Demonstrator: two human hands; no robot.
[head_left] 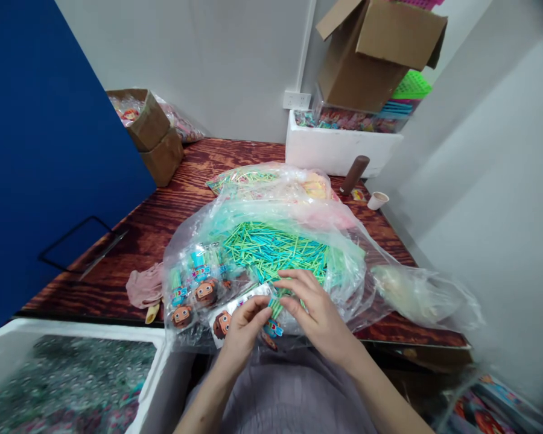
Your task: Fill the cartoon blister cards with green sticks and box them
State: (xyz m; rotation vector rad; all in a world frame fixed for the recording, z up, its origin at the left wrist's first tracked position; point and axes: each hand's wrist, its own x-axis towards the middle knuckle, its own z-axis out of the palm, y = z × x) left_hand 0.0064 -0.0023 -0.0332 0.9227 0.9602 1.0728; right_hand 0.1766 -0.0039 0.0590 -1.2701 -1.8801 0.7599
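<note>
In front of my body, a small clear packet [272, 328] with green sticks and a cartoon-face label hangs at my left hand [247, 322]. My left thumb and forefinger pinch its upper edge. Just right of it is my right hand [314, 310], with fingers apart and curved around the packet's top; whether they touch the sticks is hard to tell. Beyond the hands, a heap of green and blue sticks [276, 250] lies in a large open plastic bag [344, 232]. Filled packets with brown cartoon heads [206, 292] rest on the bag's left side. A white cartoon card [221, 324] sits partly behind my left hand.
A white foam box [156, 355] of shiny wrapped items stands front left. A pink cloth [143, 286] lies beside the bag. Toward the back right are a paper cup [378, 200], a brown cylinder [355, 175], and a foam box [339, 147] under a carton [366, 66]. A blue panel [49, 150] borders the left.
</note>
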